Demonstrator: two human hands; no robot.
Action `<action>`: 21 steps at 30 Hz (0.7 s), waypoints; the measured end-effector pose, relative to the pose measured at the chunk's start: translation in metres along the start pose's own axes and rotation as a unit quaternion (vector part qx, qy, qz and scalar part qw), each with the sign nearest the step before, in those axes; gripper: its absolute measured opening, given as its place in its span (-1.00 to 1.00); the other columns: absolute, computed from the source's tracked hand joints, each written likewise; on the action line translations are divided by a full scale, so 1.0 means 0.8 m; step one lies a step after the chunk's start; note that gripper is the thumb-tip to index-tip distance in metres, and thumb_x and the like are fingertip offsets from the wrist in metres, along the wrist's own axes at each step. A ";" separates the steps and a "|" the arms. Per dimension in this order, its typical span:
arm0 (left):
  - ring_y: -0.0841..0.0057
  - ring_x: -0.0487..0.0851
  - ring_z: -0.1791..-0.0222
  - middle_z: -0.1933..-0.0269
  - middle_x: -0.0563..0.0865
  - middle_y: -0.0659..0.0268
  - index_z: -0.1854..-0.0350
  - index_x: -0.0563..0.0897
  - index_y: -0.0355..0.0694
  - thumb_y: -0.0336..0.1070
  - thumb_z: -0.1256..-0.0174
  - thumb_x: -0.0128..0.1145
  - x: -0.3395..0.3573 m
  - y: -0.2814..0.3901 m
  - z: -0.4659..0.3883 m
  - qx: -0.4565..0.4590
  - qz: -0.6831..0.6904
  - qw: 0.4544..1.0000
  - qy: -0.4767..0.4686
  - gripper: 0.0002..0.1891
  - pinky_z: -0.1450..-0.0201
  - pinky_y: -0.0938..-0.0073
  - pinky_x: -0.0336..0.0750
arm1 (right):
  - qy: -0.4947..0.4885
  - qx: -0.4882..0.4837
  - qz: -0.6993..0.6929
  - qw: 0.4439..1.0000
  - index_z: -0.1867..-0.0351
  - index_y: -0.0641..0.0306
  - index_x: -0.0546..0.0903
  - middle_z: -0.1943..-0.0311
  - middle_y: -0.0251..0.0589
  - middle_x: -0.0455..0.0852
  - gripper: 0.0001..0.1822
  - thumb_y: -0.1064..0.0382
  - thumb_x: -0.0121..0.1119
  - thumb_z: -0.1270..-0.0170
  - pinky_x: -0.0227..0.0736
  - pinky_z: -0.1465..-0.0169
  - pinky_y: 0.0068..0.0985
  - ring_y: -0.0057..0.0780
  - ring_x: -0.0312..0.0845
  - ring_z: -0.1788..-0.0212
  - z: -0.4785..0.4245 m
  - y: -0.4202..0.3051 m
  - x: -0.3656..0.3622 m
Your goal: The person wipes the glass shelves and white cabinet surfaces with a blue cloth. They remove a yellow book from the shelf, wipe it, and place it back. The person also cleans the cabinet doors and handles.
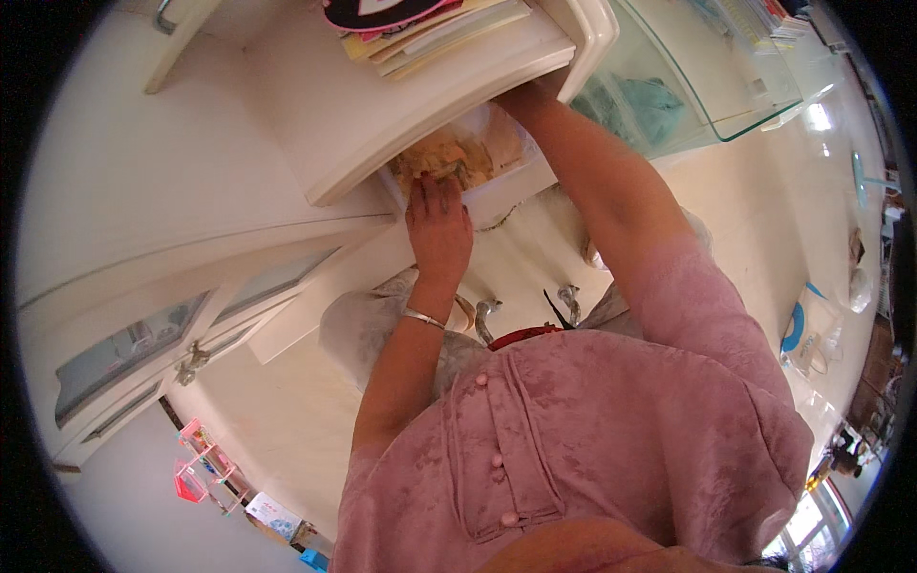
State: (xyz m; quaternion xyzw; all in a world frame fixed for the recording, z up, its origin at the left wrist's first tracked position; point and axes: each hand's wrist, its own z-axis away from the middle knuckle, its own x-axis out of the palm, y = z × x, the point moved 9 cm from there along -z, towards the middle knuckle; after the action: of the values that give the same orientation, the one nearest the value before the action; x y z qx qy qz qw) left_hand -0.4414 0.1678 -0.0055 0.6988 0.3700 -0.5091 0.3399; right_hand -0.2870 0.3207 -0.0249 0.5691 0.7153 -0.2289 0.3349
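Observation:
My left hand (438,225) reaches over the front edge of a pulled-out white drawer (505,200), its fingertips at a brownish-yellow item (448,159) inside. Whether the fingers grip it cannot be made out. Whitish, clear material that looks like plastic (507,136) lies beside that item. My right forearm (602,157) stretches up and in beneath the overhanging curved white tabletop (444,122). The right hand itself is hidden there.
Books and papers (444,39) are stacked on the tabletop, under a black and pink item (383,13). A glass panel (723,132) juts out at the right. White cabinet doors (215,322) stand at the left. A white and blue bag (809,329) is on the right.

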 end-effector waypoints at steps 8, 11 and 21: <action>0.11 0.41 -0.15 -0.16 0.43 0.05 -0.09 0.46 -0.18 -0.28 -0.07 0.21 0.010 -0.008 0.002 -0.030 0.013 0.999 -0.004 -0.52 -0.12 0.16 0.38 | -0.052 -0.028 0.050 0.997 0.12 0.27 0.57 0.14 0.00 0.61 -0.69 0.41 0.05 -0.03 0.47 0.08 -0.15 -0.04 0.54 0.12 0.021 -0.005 -0.001; 0.13 0.41 -0.15 -0.16 0.44 0.07 -0.07 0.47 -0.17 -0.28 -0.06 0.21 0.006 -0.009 0.002 -0.023 0.000 1.000 0.006 -0.54 -0.10 0.17 0.39 | -0.165 0.063 -0.018 0.984 0.12 0.26 0.57 0.16 0.00 0.61 -0.68 0.41 0.03 -0.03 0.48 0.10 -0.13 -0.03 0.56 0.14 0.042 0.001 -0.017; 0.10 0.44 -0.11 -0.16 0.43 0.00 -0.09 0.46 -0.21 -0.38 -0.06 0.13 0.002 -0.026 0.011 -0.009 0.075 0.997 0.003 -0.55 -0.14 0.17 0.37 | -0.224 0.225 -0.162 0.934 0.06 0.29 0.54 0.17 0.13 0.60 -0.64 0.40 0.02 -0.04 0.45 0.11 -0.16 0.08 0.53 0.17 0.158 -0.012 -0.171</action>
State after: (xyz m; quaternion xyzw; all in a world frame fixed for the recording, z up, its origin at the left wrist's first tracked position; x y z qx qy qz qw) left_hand -0.4628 0.1705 -0.0113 0.7231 0.3221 -0.4771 0.3818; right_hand -0.2513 0.1385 -0.0093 0.4401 0.6336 -0.5566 0.3083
